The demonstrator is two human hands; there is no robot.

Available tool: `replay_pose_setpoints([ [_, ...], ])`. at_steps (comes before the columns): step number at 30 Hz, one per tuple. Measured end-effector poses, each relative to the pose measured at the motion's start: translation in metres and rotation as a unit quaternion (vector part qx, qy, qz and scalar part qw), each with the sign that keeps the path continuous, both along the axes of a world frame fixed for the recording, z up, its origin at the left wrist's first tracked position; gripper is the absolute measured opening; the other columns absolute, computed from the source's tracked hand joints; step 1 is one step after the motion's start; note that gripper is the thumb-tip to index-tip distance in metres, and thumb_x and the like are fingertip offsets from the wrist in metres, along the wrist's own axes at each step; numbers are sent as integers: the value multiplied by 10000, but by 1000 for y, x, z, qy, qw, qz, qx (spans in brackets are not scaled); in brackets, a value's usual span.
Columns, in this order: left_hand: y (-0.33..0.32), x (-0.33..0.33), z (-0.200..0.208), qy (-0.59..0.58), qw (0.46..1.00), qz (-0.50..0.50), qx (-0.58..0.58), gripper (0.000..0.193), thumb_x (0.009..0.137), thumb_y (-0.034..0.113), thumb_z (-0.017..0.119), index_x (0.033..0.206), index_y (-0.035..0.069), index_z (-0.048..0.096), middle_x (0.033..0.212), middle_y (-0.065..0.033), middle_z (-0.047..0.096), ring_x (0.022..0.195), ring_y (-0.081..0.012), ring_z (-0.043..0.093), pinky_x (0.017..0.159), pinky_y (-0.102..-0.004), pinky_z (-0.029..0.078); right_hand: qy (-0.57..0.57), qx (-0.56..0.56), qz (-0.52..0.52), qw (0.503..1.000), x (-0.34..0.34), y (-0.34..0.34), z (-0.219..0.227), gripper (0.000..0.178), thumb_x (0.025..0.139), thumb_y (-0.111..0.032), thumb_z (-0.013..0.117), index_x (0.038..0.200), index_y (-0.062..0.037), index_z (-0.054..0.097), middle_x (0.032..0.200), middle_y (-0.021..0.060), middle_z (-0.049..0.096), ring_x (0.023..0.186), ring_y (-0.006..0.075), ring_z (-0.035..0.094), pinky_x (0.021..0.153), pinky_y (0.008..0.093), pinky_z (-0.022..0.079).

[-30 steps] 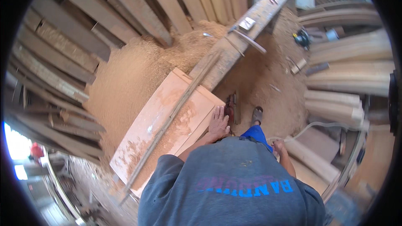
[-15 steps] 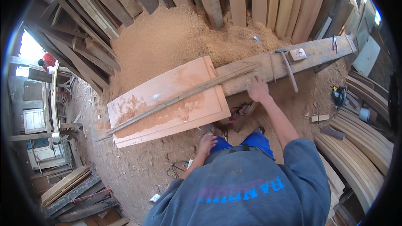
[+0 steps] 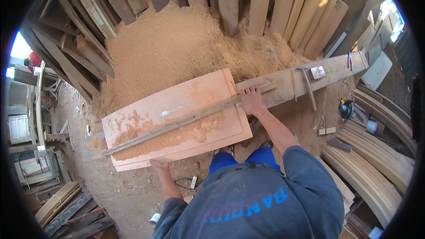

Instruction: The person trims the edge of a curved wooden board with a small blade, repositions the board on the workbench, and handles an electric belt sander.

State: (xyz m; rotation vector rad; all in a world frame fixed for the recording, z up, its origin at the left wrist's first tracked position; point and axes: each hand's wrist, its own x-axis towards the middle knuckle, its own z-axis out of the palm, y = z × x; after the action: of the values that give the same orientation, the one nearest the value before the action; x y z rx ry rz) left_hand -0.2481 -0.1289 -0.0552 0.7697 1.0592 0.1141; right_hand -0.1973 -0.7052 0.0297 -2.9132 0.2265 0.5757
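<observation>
- We are seeing the pale panel [image 3: 181, 99] lying slantwise in front of the person, its right end meeting the dusty plank tabletop [image 3: 290, 89].
- We are watching the right hand [image 3: 252, 102] resting over the wooden strip [image 3: 177, 124] by the panel's right end; its fingers are lying across the strip, but we cannot tell whether they are grasping it.
- We are finding the left hand [image 3: 160, 167] at the panel's near edge, towards the left; its fingers are mostly hiding there, so we cannot tell whether they are clenched or released.
- We are tracing the strip along the panel's length, its left tip just passing the panel's left edge.
- Along the far edge we are seeing the sawdust heap [image 3: 164, 44] crowding close, with upright boards [image 3: 261, 4] standing behind it.
- Room for moving is lying leftward and on the near side, where we are seeing bare floor [image 3: 90, 163]; the person's legs are standing close to the panel's near edge.
- On the tabletop we are noting a hammer [image 3: 310, 90], its handle overhanging the near edge, a small pale box [image 3: 317, 72] and pliers [image 3: 349, 61].
- For writing, we are seeing blue lettering [image 3: 248, 209] curving across the dark shirt [image 3: 301, 194], a fainter purplish line running beside it; the box's marking is staying too small for us.
</observation>
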Motion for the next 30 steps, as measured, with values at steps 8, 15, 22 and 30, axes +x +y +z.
replay_pose_setpoints([
  [8, 5, -18, -46, -1, 997, 74, -13, 699, 1075, 559, 296, 1596, 93, 319, 1649, -144, 331, 1518, -343, 311, 1243, -539, 262, -29, 1, 27, 999, -8, -6, -5, 657, 841, -512, 756, 1297, -77, 569, 1269, 192, 557, 1257, 400, 490, 1146, 584, 291],
  [15, 92, -24, -134, -293, 641, 148, -694, 629, 1072, 488, 274, 1613, 173, 328, 1669, -38, 324, 1559, -264, 247, 1260, -542, 170, -49, 1, -20, 999, -108, 26, -1, 664, 800, -521, 769, 1286, -100, 603, 1201, 186, 627, 1181, 392, 547, 1102, 556, 333],
  [22, 5, -4, -54, -74, 995, 66, -27, 588, 1072, 459, 371, 1564, 138, 385, 1567, -99, 466, 1425, -318, 447, 1173, -579, 343, -17, -10, 36, 999, -57, 5, 38, 622, 834, -526, 717, 1273, -88, 670, 1273, 198, 648, 1266, 391, 530, 1122, 642, 275],
  [30, -76, -63, -22, -106, 987, 73, -91, 614, 1095, 502, 330, 1557, 99, 359, 1578, -110, 436, 1434, -351, 410, 1195, -572, 331, -293, 51, -1, 955, 78, 33, 91, 486, 1027, -308, 538, 1417, -18, 542, 1440, 214, 555, 1357, 423, 468, 1143, 527, 358],
])
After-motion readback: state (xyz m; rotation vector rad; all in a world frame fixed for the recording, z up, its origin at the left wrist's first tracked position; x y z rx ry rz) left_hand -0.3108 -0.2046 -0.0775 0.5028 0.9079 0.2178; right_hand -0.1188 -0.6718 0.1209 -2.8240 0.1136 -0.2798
